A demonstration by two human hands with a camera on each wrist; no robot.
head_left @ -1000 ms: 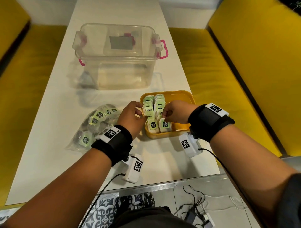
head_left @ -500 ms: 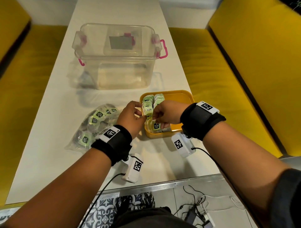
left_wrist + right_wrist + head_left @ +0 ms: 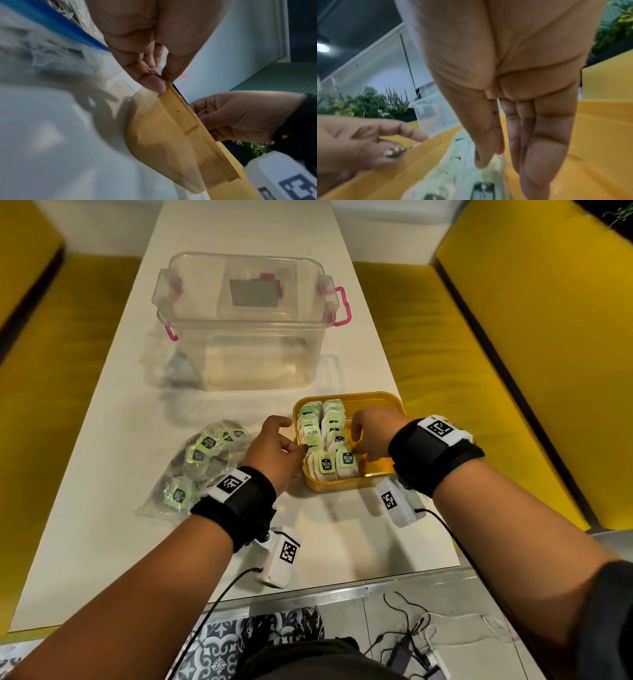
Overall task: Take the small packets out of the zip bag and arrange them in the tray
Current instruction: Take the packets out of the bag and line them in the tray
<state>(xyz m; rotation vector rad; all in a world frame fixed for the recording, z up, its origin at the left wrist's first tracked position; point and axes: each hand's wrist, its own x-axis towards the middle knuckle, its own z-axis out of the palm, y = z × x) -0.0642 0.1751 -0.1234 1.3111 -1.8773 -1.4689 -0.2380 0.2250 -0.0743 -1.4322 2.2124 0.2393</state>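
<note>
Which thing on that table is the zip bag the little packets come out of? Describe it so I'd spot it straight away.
Start at the big clear storage box with pink latches on the white table. Nearer the person sits a yellow tray of packets; the zip bag lies left of it, beside the left wrist. Unlike both rigid containers, it is soft, crumpled clear plastic holding loose green-labelled packets.

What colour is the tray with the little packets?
Yellow-orange; the tray shows best in the head view.
</note>
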